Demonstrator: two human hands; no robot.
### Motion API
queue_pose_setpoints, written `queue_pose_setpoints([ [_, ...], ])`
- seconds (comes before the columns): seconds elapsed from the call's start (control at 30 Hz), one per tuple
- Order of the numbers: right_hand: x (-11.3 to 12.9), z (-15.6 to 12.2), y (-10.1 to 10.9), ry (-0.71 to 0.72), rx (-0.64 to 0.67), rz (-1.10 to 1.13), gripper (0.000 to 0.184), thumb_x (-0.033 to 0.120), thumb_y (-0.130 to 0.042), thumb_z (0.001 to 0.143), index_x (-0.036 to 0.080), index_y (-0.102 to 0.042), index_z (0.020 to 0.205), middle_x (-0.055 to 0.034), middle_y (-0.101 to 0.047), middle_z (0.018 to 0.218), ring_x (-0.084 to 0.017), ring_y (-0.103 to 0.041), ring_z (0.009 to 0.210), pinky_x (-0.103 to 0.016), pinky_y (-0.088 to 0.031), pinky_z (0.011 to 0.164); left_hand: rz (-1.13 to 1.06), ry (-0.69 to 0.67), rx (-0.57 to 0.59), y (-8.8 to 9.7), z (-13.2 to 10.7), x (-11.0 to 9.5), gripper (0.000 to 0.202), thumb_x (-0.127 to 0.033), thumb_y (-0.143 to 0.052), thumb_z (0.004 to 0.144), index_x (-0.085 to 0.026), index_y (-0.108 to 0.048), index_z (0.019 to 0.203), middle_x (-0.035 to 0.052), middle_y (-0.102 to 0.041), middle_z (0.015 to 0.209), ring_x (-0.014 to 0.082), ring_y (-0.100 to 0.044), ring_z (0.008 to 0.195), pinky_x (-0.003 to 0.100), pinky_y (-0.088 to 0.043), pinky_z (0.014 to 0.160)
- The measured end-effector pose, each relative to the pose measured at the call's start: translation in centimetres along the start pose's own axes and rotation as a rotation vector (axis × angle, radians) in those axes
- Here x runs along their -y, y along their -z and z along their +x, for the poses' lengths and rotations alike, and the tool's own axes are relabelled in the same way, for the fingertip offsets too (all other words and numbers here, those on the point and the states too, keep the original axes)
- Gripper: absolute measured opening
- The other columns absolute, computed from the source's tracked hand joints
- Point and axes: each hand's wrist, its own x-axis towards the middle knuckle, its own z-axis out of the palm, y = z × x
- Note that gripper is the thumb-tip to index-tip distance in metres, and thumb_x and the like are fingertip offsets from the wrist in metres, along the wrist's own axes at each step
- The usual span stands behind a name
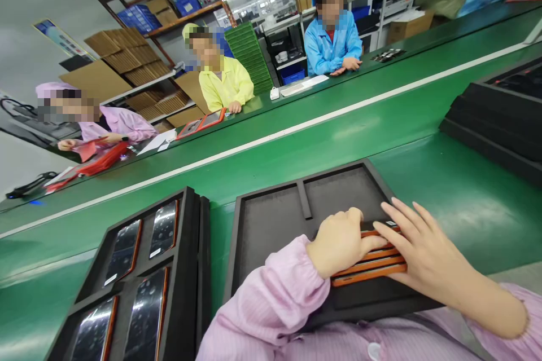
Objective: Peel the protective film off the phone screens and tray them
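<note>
Several orange-edged phones (372, 266) lie stacked over the near right part of a black foam tray (271, 220). Around the left end of the stack my left hand (342, 241) is closed, its thumb along the orange edges. My right hand (436, 254) rests against the stack's right end, fingers stretched out and spread over the top. A small white label (390, 224) shows on the topmost phone. The phones' undersides and part of the tray are hidden by my hands and sleeves.
Left stands another black tray (199, 248) holding phones with dark, glossy screens (146, 316). Stacked black trays (495, 118) sit at the right on the green conveyor table (339, 141). Several co-workers sit across it, with orange-framed parts (201, 124) before one.
</note>
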Motion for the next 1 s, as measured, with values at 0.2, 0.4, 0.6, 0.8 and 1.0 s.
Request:
queue_pose_setpoints([
  [0.2, -1.3, -0.8, -0.4, 0.019, 0.148, 0.112, 0.049, 0.025, -0.055, 0.076, 0.013, -0.048, 0.123, -0.0175, -0.060, 0.118, -0.029, -0.060, 0.102, -0.039, -0.054, 0.077, -0.313, -0.071, 0.019, -0.8, -3.6, 5.9, 0.097, -0.051, -0.083, 0.060, -0.017, -0.036, 0.138, 0.0160, -0.057, 0.131, 0.0312, -0.052, 0.123, 0.048, -0.039, 0.106],
  [0.4, -1.6, -0.2, -1.0, -0.020, 0.145, 0.110, 0.042, 0.037, -0.049, 0.086, 0.014, -0.048, 0.121, -0.0169, -0.060, 0.115, -0.029, -0.061, 0.098, -0.038, -0.055, 0.073, -0.337, 0.059, 0.026, -4.0, -5.3, 8.3, 0.125, -0.043, -0.089, 0.049, -0.011, -0.016, 0.146, 0.0276, -0.037, 0.147, 0.0370, -0.033, 0.139, 0.063, -0.016, 0.114],
  [0.6, -3.6, -1.8, -1.4, -0.020, 0.218, 0.266, 0.063, 0.040, -0.053, 0.083, 0.022, -0.036, 0.140, -0.0151, -0.052, 0.132, -0.034, -0.059, 0.106, -0.044, -0.054, 0.077, -0.369, 0.228, -0.087, -5.2, -4.5, 6.2, 0.126, -0.039, -0.086, 0.053, -0.013, -0.007, 0.147, 0.0250, -0.040, 0.145, 0.0367, -0.044, 0.131, 0.060, -0.030, 0.109],
  [0.8, -4.0, -3.8, -2.2, -0.157, 0.278, 0.419, 0.072, 0.030, -0.048, 0.084, 0.029, -0.019, 0.150, -0.0118, -0.019, 0.155, -0.033, -0.054, 0.119, -0.038, -0.057, 0.078, -0.285, 0.162, -0.029, -5.4, -4.2, 6.9, 0.130, -0.053, -0.087, 0.042, -0.010, -0.020, 0.144, 0.0296, -0.031, 0.149, 0.0434, -0.028, 0.139, 0.067, -0.026, 0.106],
  [1.0, -4.2, -2.5, -2.8, -0.017, 0.182, 0.328, 0.053, 0.029, -0.032, 0.096, 0.027, -0.026, 0.148, -0.0143, -0.050, 0.121, -0.026, -0.060, 0.101, -0.033, -0.057, 0.072, -0.324, 0.095, -0.097, -6.0, -3.7, 7.2, 0.117, -0.034, -0.083, 0.054, -0.005, -0.013, 0.143, 0.0245, -0.049, 0.136, 0.0354, -0.040, 0.134, 0.060, -0.019, 0.115],
])
